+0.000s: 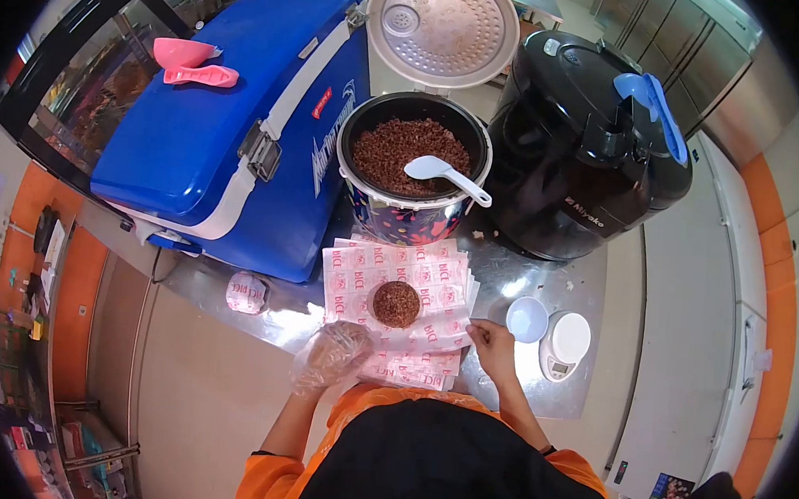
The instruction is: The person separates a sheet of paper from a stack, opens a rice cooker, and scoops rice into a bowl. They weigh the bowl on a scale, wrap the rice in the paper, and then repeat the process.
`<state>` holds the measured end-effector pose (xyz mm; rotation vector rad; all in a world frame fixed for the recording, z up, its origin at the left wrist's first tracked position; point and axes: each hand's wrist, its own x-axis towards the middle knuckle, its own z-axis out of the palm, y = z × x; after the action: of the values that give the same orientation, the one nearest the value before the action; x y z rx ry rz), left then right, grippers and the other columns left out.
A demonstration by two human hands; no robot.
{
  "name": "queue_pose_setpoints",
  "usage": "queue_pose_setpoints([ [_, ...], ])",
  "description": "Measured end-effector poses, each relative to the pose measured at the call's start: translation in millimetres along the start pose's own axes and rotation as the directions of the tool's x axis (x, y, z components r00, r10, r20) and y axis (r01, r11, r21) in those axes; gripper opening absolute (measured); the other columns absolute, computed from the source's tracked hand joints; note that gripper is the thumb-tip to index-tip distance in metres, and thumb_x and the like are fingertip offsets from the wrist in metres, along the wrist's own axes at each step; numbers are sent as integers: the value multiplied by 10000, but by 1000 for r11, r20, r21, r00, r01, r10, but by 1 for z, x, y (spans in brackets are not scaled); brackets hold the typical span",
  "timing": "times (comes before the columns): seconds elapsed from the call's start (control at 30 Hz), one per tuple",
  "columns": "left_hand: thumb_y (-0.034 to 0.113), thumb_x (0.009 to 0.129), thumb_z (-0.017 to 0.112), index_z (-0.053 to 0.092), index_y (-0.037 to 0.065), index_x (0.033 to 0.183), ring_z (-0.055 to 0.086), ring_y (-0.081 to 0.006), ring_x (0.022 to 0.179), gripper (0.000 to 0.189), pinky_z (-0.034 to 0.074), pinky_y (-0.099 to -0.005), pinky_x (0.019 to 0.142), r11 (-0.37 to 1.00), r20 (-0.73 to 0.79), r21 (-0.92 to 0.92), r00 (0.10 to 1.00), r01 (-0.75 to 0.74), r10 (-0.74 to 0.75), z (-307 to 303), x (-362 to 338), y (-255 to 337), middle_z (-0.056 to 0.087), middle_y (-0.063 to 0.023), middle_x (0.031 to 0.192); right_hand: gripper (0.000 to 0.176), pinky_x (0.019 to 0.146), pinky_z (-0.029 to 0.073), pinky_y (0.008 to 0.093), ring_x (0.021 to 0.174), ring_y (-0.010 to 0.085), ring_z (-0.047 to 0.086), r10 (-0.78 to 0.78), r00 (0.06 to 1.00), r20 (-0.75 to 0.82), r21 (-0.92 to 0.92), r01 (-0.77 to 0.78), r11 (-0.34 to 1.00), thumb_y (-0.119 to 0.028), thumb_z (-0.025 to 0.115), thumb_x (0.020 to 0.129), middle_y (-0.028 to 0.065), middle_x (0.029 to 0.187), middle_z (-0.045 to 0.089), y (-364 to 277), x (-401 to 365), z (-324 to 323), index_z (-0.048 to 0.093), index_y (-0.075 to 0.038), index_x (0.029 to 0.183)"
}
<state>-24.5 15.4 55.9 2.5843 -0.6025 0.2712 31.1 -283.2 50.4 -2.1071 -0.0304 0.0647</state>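
A round mound of brown-red rice (396, 304) lies on a sheet of printed wrapping paper (347, 283), on top of a stack of similar sheets. With thumb and fingers my right hand (494, 349) pinches the right edge of the top sheet. Inside a loose clear plastic glove, my left hand (337, 351) rests at the lower left edge of the paper; the crinkled plastic veils its fingers. Behind the paper stands an open rice cooker (358, 206) full of the same rice (396, 149), with a white rice paddle (436, 169) lying across it.
A wrapped packet (247, 293) sits on the steel table (294, 321) to the left. On the right are a small bowl (527, 319) and a kitchen scale (565, 347). A blue cooler (216, 101) bearing a pink scoop (191, 61) and a black Miyako cooker (569, 177) flank the rice cooker.
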Motion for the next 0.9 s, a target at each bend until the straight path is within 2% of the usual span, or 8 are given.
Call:
queue_pose_setpoints([
  [0.1, 187, 738, 733, 657, 76, 945, 633, -238, 827, 248, 503, -395, 759, 992, 97, 25, 988, -127, 124, 12, -2, 2, 662, -71, 906, 167, 524, 440, 284, 548, 149, 594, 50, 998, -26, -69, -52, 996, -137, 656, 834, 127, 624, 625, -1, -4, 0, 630, 27, 811],
  [0.17, 209, 731, 757, 663, 85, 1003, 630, -212, 866, 313, 499, -382, 800, 855, 170, -485, 979, 185, -115, 39, -15, 0, 664, -60, 925, 143, 546, 470, 305, 570, 196, 638, 33, 999, -36, -110, -37, 993, -125, 666, 815, 147, 648, 643, 5, -6, 3, 627, 13, 829],
  [0.23, 298, 714, 764, 667, 103, 990, 622, -214, 899, 351, 484, -386, 826, 647, 302, -664, 926, 375, -227, 36, -3, 13, 659, -57, 941, 117, 553, 478, 346, 570, 250, 638, 51, 998, -27, -206, -56, 977, -108, 657, 808, 148, 639, 641, 8, -9, 7, 616, 1, 826],
  [0.3, 456, 688, 756, 671, 131, 908, 608, -244, 928, 401, 460, -407, 836, 621, 401, -626, 878, 472, -263, 23, 16, 31, 648, -64, 955, 94, 566, 484, 379, 596, 291, 636, 56, 998, -15, -309, -58, 949, -92, 647, 803, 147, 649, 637, 4, -11, 9, 606, -10, 823],
  [0.43, 542, 746, 657, 673, 122, 949, 600, -275, 925, 467, 437, -418, 865, 918, 326, -339, 941, 204, -88, 45, 27, 39, 648, -77, 961, 76, 605, 487, 405, 701, 332, 615, -41, 999, 9, -470, 41, 882, -80, 636, 794, 160, 756, 614, -16, -15, 5, 596, -19, 814],
  [0.6, 621, 807, 508, 651, 124, 971, 572, -289, 967, 543, 410, -435, 874, 998, 426, -40, 904, 52, -30, 60, 37, 43, 623, -68, 1040, 118, 645, 492, 381, 756, 313, 594, -179, 984, 17, -381, 172, 908, -101, 639, 789, 181, 924, 562, 6, -8, 4, 591, 4, 814],
  [0.77, 425, 815, 567, 623, 106, 947, 572, -279, 950, 350, 414, -434, 842, 999, 344, -32, 939, -1, 12, 63, 28, 35, 612, -85, 1017, 181, 635, 491, 337, 730, 266, 607, 68, 991, 111, -147, -52, 988, -136, 644, 799, 188, 964, 559, 15, 1, 4, 576, 32, 814],
  [0.9, 282, 802, 580, 601, 81, 857, 590, -290, 851, 209, 440, -435, 764, 1000, 219, 13, 976, -7, 4, 73, 20, 32, 612, -110, 895, 193, 623, 492, 339, 697, 260, 612, 78, 991, 106, -88, -69, 994, -144, 635, 817, 170, 854, 581, 19, 4, 5, 570, 35, 846],
])
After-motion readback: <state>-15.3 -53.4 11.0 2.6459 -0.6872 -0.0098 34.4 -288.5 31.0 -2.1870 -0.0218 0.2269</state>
